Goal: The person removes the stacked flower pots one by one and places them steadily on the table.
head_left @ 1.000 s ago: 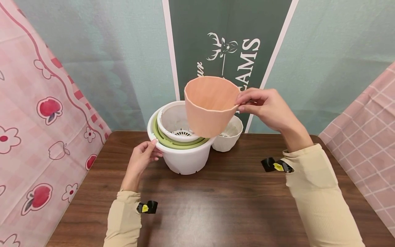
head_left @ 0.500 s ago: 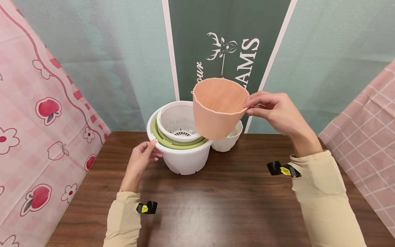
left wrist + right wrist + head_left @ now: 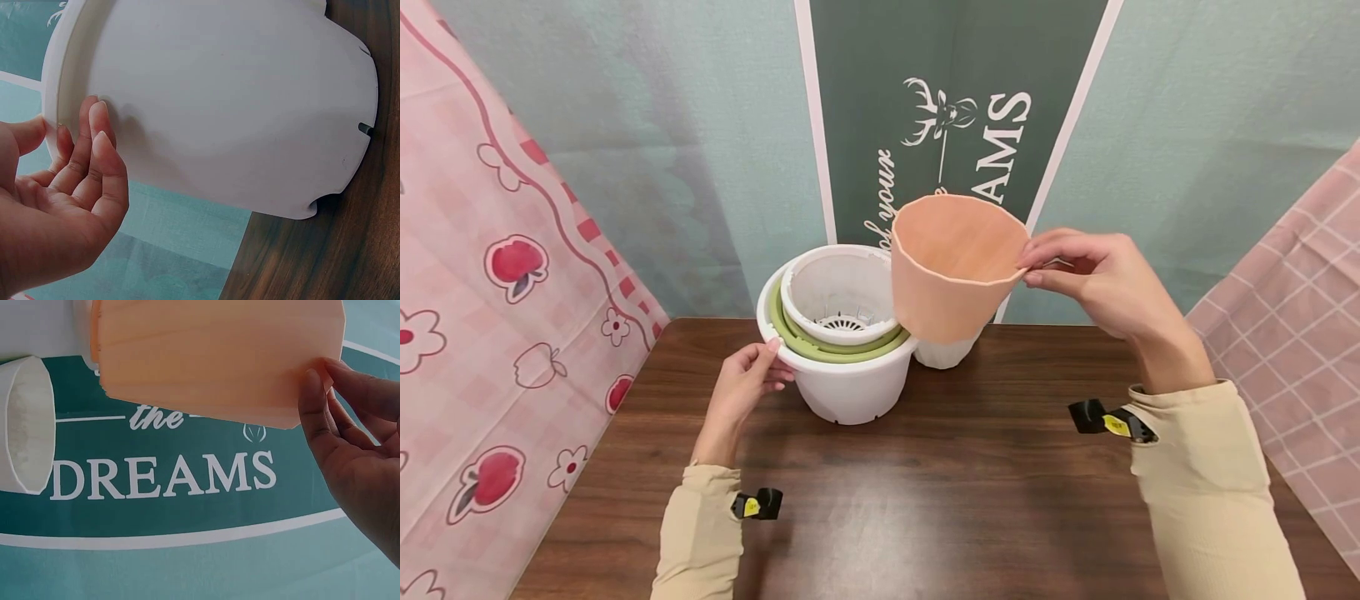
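Note:
My right hand (image 3: 1093, 271) pinches the rim of a peach-orange faceted flower pot (image 3: 943, 304), held in the air, slightly tilted, its mouth facing up. On the table stands a large white flower pot (image 3: 853, 392) with small notches along its base. Nested inside it are a green pot (image 3: 842, 354) and a white pot (image 3: 835, 287) with a slotted bottom. With thumb at the rim and fingers under it, my left hand (image 3: 743, 392) grips the large pot's left side. The orange pot hides most of a small white faceted pot (image 3: 943, 354); its open mouth shows in the right wrist view.
Dark wooden table (image 3: 925, 500) spreads in front of the pots. Behind them hangs a green cloth (image 3: 700, 167) with a deer print and lettering. Pink patterned cloths hang at the left (image 3: 512, 292) and right (image 3: 1292, 308) sides.
My right hand has carried the orange pot to the right and slightly down, away from the nested pots and in front of the small white pot. The left hand has stayed in place.

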Tool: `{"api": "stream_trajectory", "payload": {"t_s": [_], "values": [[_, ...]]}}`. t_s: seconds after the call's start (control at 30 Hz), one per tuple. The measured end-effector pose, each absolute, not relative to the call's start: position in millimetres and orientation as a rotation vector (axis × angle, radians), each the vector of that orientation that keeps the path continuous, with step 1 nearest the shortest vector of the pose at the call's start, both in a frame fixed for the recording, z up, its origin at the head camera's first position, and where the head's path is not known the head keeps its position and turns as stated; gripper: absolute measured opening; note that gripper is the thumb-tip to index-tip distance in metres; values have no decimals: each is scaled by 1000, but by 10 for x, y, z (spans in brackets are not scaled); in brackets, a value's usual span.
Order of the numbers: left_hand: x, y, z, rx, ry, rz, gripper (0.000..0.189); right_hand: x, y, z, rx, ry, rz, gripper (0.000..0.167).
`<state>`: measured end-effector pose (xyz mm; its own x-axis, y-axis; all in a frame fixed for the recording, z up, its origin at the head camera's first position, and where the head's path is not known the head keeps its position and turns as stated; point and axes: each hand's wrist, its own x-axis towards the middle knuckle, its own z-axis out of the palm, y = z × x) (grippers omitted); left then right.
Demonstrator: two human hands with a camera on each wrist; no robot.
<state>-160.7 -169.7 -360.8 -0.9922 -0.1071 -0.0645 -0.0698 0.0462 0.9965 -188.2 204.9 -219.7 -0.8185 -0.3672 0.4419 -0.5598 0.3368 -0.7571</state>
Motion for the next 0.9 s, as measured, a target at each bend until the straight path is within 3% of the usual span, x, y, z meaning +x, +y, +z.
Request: {"api": "stream_trajectory", "payload": {"t_s": [0.9], "values": [[-1618,-1702,-3621,191,-2262,-2133,32,-1745,2431,-2318,834,-2453,1351,17]]}}
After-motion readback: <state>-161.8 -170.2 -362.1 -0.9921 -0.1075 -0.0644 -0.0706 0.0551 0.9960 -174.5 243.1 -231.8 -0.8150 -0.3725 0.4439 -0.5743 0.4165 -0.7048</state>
